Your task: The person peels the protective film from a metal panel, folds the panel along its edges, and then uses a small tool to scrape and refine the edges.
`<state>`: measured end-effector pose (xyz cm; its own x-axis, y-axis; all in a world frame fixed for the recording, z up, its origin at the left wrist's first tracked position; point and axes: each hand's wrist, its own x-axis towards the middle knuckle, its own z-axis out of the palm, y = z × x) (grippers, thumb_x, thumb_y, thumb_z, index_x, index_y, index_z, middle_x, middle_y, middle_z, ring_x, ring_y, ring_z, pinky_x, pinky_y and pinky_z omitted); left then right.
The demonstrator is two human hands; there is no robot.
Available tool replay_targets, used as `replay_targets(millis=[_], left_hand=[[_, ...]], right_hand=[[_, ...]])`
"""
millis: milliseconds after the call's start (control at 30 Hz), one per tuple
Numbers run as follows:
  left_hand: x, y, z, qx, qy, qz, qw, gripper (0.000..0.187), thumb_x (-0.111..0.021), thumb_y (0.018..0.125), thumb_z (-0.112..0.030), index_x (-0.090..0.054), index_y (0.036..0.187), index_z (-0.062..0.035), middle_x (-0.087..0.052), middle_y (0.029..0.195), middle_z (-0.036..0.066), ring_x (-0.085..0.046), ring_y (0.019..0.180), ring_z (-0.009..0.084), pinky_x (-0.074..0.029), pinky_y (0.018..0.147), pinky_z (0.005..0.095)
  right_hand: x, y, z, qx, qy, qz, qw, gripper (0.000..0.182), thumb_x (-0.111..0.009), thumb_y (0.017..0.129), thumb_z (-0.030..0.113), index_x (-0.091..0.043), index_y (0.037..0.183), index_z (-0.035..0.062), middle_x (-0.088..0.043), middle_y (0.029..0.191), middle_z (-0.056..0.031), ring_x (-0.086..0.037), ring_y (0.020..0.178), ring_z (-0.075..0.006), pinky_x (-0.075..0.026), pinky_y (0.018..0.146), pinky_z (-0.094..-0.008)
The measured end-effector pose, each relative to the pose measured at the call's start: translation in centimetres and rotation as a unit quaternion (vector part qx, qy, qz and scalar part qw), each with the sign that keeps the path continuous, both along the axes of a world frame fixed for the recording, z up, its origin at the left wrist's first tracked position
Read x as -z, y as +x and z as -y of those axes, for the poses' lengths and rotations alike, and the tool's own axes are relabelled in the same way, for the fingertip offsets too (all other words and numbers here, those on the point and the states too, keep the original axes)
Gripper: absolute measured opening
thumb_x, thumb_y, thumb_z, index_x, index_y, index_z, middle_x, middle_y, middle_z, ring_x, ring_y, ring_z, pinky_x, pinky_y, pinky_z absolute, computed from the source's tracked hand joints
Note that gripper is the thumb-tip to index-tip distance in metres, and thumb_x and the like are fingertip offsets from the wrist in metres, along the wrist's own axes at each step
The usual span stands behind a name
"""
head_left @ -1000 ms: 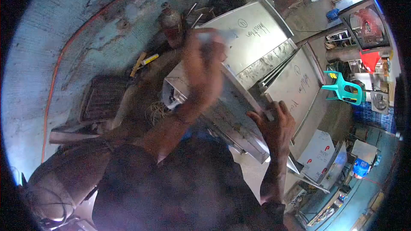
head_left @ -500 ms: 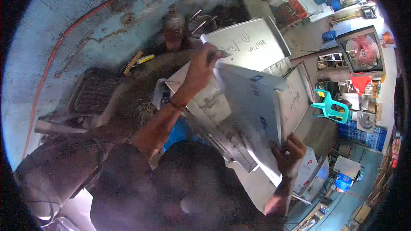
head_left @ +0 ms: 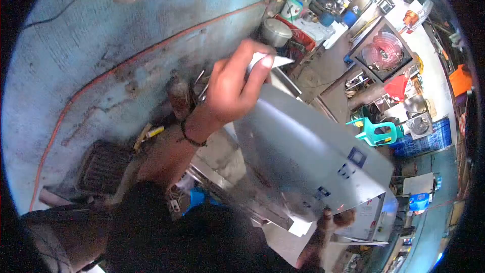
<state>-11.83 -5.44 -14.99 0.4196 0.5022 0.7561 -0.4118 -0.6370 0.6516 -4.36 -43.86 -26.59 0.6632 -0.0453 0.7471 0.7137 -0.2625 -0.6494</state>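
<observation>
A large grey sheet (head_left: pixel 303 146) with dark blue printed marks is held up, tilted, in front of me. My left hand (head_left: pixel 237 83) is closed on its upper corner, whose white pointed tip sticks out past the fingers. At the sheet's lower edge, my right hand (head_left: pixel 331 222) grips it, with the thumb on the printed face. Beneath the sheet lie metal panels (head_left: pixel 217 164), largely covered by it.
Along the blue wall (head_left: pixel 101 60) runs an orange hose. A dark bottle (head_left: pixel 179 93) and a black ribbed item (head_left: pixel 105 168) stand at the left. Farther off are a fan (head_left: pixel 384 54), a teal chair (head_left: pixel 376 131) and a lidded pot (head_left: pixel 277 31).
The view has turned. The sheet has been lifted and tilted, so its printed face shows more broadly. My left hand is nearer the camera, and my right hand is lower in view.
</observation>
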Motion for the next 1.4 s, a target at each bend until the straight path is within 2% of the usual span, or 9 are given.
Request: replay_targets(millis=[100, 433, 500, 533, 600, 867, 1033, 1200, 1400], left_hand=[[-0.4, -0.6, 1.9, -0.010, 0.039, 0.011, 0.999, 0.008, -0.059, 0.095, -0.008, -0.057, 0.097, -0.0011, -0.064, 0.069, 0.012, -0.066, 0.061, 0.0238, -0.052, 0.059, 0.0342], [-0.7, 0.5, 9.7, -0.015, 0.251, -0.012, 0.968, 0.010, -0.062, 0.085, 0.001, -0.059, 0.094, 0.0008, -0.067, 0.082, 0.014, -0.066, 0.070, 0.0292, -0.053, 0.068, 0.0405], [-0.7, 1.2, 11.4, 0.003, 0.327, -0.002, 0.945, 0.017, -0.063, 0.081, -0.002, -0.059, 0.097, -0.0006, -0.066, 0.085, 0.012, -0.066, 0.074, 0.0268, -0.052, 0.071, 0.0418], [-0.9, 1.3, 12.3, -0.006, 0.330, -0.005, 0.944, 0.017, -0.063, 0.081, -0.002, -0.059, 0.097, -0.0006, -0.066, 0.085, 0.012, -0.066, 0.074, 0.0268, -0.052, 0.071, 0.0418], [-1.5, 1.8, 14.2, 0.019, 0.363, -0.050, 0.930, 0.017, -0.066, 0.082, -0.004, -0.057, 0.096, -0.0010, -0.062, 0.081, 0.012, -0.063, 0.072, 0.0294, -0.051, 0.070, 0.0430], [-1.4, 2.3, 14.5, 0.028, 0.252, -0.052, 0.966, 0.013, -0.066, 0.087, -0.008, -0.058, 0.094, -0.0003, -0.061, 0.075, 0.012, -0.062, 0.066, 0.0281, -0.050, 0.064, 0.0376], [-1.2, -0.6, 9.2, -0.033, 0.045, 0.112, 0.992, 0.009, -0.057, 0.096, -0.008, -0.054, 0.098, -0.0003, -0.064, 0.073, 0.011, -0.063, 0.065, 0.0169, -0.049, 0.057, 0.0292], [-1.2, -2.9, 4.7, 0.137, -0.212, -0.058, 0.966, 0.015, -0.055, 0.100, -0.015, -0.055, 0.097, -0.0007, -0.059, 0.073, 0.002, -0.052, 0.061, 0.0068, -0.038, 0.053, 0.0211], [-0.5, -2.5, 4.0, 0.148, -0.152, -0.173, 0.962, 0.014, -0.062, 0.096, -0.015, -0.056, 0.096, -0.0025, -0.058, 0.075, 0.002, -0.052, 0.064, 0.0071, -0.041, 0.057, 0.0239]], right_hand=[[1.8, -2.5, 0.3, -0.116, -0.009, -0.218, 0.969, 0.089, -0.084, 0.064, 0.063, -0.054, 0.114, -0.0040, -0.058, 0.107, -0.0100, -0.056, 0.101, -0.0242, -0.047, 0.088, -0.0421], [13.0, 0.2, 4.5, 0.015, 0.083, -0.083, 0.993, 0.088, -0.077, 0.069, 0.067, -0.053, 0.119, -0.0015, -0.058, 0.109, -0.0120, -0.056, 0.103, -0.0243, -0.046, 0.090, -0.0412], [22.0, 4.7, 12.0, 0.066, -0.001, 0.137, 0.988, 0.077, -0.074, 0.084, 0.040, -0.037, 0.141, 0.0040, -0.046, 0.139, -0.0175, -0.045, 0.126, -0.0281, -0.038, 0.105, -0.0452], [21.6, 4.7, 15.3, 0.226, 0.116, -0.196, 0.947, 0.063, -0.060, 0.092, 0.049, -0.051, 0.130, -0.0001, -0.055, 0.129, -0.0200, -0.051, 0.120, -0.0283, -0.040, 0.104, -0.0402], [9.7, 4.5, 13.4, 0.099, 0.268, 0.110, 0.952, 0.061, -0.039, 0.100, 0.051, -0.061, 0.107, -0.0064, -0.064, 0.108, -0.0148, -0.061, 0.103, -0.0261, -0.048, 0.097, -0.0408], [-14.5, -0.8, -5.9, 0.040, -0.230, 0.126, 0.964, 0.019, -0.062, 0.091, 0.018, -0.069, 0.082, 0.0023, -0.059, 0.072, -0.0118, -0.060, 0.061, -0.0305, -0.051, 0.064, -0.0407], [-15.6, 2.0, -9.2, 0.043, -0.349, 0.047, 0.935, 0.026, -0.069, 0.088, 0.022, -0.066, 0.072, 0.0028, -0.053, 0.066, -0.0141, -0.055, 0.053, -0.0331, -0.041, 0.051, -0.0416], [-15.5, 1.6, -9.3, 0.039, -0.366, 0.034, 0.929, 0.031, -0.075, 0.083, 0.019, -0.058, 0.064, 0.0023, -0.050, 0.062, -0.0105, -0.051, 0.048, -0.0288, -0.038, 0.048, -0.0401], [-15.2, 2.3, -9.7, 0.055, -0.360, 0.035, 0.931, 0.032, -0.076, 0.082, 0.017, -0.056, 0.063, 0.0022, -0.048, 0.062, -0.0100, -0.049, 0.048, -0.0285, -0.036, 0.048, -0.0409]])
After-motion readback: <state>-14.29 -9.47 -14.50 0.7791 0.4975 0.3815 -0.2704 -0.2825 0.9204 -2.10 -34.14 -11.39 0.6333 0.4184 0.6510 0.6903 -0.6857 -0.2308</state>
